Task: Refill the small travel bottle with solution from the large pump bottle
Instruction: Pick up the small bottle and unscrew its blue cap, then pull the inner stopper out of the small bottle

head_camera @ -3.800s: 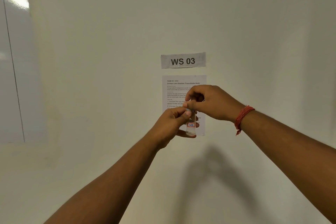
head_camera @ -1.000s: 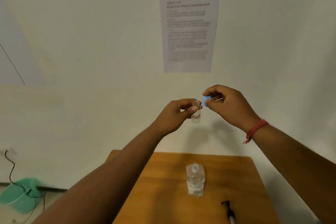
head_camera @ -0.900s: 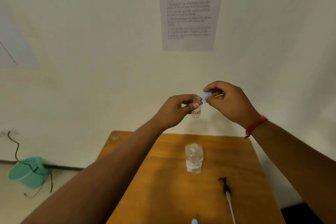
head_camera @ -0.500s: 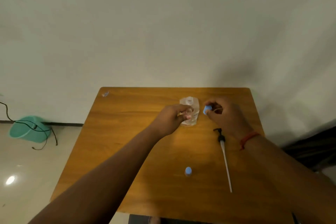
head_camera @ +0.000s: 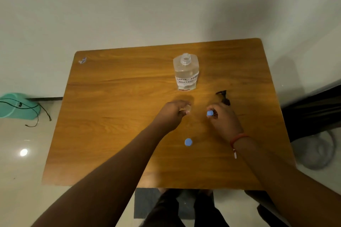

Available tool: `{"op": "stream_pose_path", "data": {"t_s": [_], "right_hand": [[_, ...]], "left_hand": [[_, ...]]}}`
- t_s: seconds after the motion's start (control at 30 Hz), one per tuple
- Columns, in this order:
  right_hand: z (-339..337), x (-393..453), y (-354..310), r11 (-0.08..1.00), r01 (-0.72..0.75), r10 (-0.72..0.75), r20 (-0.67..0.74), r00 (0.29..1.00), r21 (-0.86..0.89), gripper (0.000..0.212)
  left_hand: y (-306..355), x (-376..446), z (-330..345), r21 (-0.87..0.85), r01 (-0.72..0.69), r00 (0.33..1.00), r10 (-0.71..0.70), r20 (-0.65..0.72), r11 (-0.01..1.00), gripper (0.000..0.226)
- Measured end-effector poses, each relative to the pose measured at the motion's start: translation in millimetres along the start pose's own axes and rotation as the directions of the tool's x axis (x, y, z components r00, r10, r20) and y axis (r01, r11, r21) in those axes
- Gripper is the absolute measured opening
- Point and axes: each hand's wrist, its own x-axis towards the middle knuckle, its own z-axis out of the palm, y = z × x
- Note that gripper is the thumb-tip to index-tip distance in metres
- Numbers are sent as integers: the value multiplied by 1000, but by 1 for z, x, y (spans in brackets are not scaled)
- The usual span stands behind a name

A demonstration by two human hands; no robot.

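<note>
Left grip [head_camera: 175, 112] curled round small travel bottle [head_camera: 186, 109] mid-counter [head_camera: 114, 97]; right grip [head_camera: 221, 118] pinching blue cap [head_camera: 210, 113]. Large bottle [head_camera: 186, 73] uncapped, upright toward far edge.

**Around the Wooden Desk**

A wooden desk [head_camera: 118, 134] is standing against a plain pale wall [head_camera: 129, 5], its grain running side to side. Near its far left corner a small scrap with a blue mark [head_camera: 82, 60] is lying; what it is cannot be told. On the floor to the left, a green plastic tub [head_camera: 16, 106] is sitting by the wall, with a black cable [head_camera: 39, 112] trailing over it and curling onto the glossy tiles [head_camera: 22, 180], where a bright spot of light [head_camera: 23, 152] is reflecting. To the right, a crumpled grey cloth or bag [head_camera: 317, 150] is lying on the floor beside something dark [head_camera: 313, 108]. A grey mat [head_camera: 145, 202] is lying under the desk's near edge.
</note>
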Motion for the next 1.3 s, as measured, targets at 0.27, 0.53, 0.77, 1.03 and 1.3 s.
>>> {"op": "stream_pose_path", "data": {"t_s": [0.27,0.53,0.77,1.03,1.3], "right_hand": [[12,8,11,999,-29,30,43,999,-34,20],[17,9,20,998,-42,44,41,998,-42,23],[17,9,23,996,-78,81,80,993,-42,39],[4,-11,3,989,111,-117,-50,992,-96,39],[1,-38,-19,889,458,-432,306,849,-17,52]], "left_hand": [[-13,7,14,-5,29,999,-29,32,1000,34],[-21,8,19,-9,54,998,-54,41,998,37],[-27,9,21,47,47,998,-49,41,998,47],[-34,0,11,15,73,997,-73,5,997,62],[-53,-55,28,-81,112,991,-106,81,990,52]]}}
